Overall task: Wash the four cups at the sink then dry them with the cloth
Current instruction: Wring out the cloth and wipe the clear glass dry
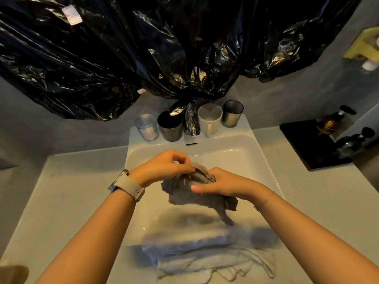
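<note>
Left hand (164,167) and right hand (223,184) grip cloth (180,191).

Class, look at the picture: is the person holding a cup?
No: both hands, left and right, grip the grey cloth; the four cups stand behind the sink.

Dim, warm yellowish light; glare streaks the crinkled black plastic sheeting (143,48). Soft shadows fall in the white ceramic basin (235,152). Edges bend, corners blur.

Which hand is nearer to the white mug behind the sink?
Right. The right hand is below the white mug, slightly right; the left hand is farther left. Both hold the grey cloth.
</note>
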`<state>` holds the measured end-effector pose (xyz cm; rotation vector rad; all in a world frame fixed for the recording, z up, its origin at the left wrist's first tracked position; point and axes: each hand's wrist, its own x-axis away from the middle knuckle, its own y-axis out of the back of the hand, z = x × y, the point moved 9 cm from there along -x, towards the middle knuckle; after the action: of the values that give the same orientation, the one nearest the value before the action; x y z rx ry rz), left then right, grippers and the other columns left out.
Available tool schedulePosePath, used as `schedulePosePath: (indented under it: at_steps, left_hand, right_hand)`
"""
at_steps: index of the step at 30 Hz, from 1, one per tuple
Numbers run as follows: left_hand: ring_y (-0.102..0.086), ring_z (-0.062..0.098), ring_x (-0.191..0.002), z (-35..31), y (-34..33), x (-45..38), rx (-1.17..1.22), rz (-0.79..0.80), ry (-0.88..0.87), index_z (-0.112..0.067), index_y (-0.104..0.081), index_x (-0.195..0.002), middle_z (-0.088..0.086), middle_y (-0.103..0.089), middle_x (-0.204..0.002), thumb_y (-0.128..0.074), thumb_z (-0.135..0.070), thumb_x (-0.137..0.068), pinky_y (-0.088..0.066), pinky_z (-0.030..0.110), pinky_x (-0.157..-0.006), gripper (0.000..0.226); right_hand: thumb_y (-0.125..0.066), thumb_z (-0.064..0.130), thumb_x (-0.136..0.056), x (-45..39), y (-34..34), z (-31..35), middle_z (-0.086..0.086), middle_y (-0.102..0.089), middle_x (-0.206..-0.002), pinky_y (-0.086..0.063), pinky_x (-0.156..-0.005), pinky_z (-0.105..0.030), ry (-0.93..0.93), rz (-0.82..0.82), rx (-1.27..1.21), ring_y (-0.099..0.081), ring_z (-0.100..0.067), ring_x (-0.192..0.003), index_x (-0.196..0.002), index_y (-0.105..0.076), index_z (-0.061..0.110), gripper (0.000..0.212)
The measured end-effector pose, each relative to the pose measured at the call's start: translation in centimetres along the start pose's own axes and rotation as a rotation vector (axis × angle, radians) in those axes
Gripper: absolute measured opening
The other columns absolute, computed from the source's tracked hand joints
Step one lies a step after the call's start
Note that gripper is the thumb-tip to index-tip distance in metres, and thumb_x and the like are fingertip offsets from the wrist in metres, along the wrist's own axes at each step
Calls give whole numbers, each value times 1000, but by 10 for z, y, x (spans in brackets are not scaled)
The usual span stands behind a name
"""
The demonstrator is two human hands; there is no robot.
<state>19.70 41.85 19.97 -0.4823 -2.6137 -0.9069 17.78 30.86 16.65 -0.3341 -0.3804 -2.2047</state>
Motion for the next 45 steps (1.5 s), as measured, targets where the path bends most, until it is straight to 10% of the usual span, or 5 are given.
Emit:
schedulePosePath:
  at_steps: [13,18,31,41,45]
  left_hand:
    - [-52,19,-117,166,108,-48,548,-834,141,-13,-48,-130,10,-51,-133,-70,-3,-85,-45,25,-94,51]
    - [-45,23,-132,183,124,-106,335,-774,124,-10,-35,-145,8,-45,-144,-89,-44,-59,-40,42,-112,107]
    - [-55,8,-110,149,117,-69,174,-738,-196,-26,-51,-125,-5,-56,-122,-91,-25,-67,-46,24,-95,71]
    - [-54,20,-109,75,34,-43,-966,-79,-93,-30,-46,-140,-4,-52,-126,-76,-57,-69,-42,35,-96,82]
    - [-56,22,-107,74,5,-63,-1153,109,8,-27,-49,-136,-1,-56,-122,-76,-57,-71,-37,35,-97,77]
  right_hand:
    - [-39,41,-101,-54,21,-80,-21,-73,-97,-56,-72,-39,-457,-459,-1130,-72,-30,-84,-112,-63,1,48]
    - [-33,35,-103,-72,23,-92,-20,-73,-81,-58,-56,-41,-404,-472,-1274,-73,-29,-66,-66,-76,3,66]
    - [-42,41,-98,-30,43,-99,-23,-64,-123,-47,-99,-46,-308,-571,-1289,-59,-36,-117,-127,-58,2,51]
    - [-39,42,-101,33,41,-89,-26,-69,-109,-60,-58,-43,-224,-608,-1363,-72,-33,-88,-115,-61,-2,51]
    - [-38,46,-100,51,40,-93,-24,-65,-120,-50,-96,-44,-213,-611,-1319,-63,-33,-113,-120,-59,-4,58]
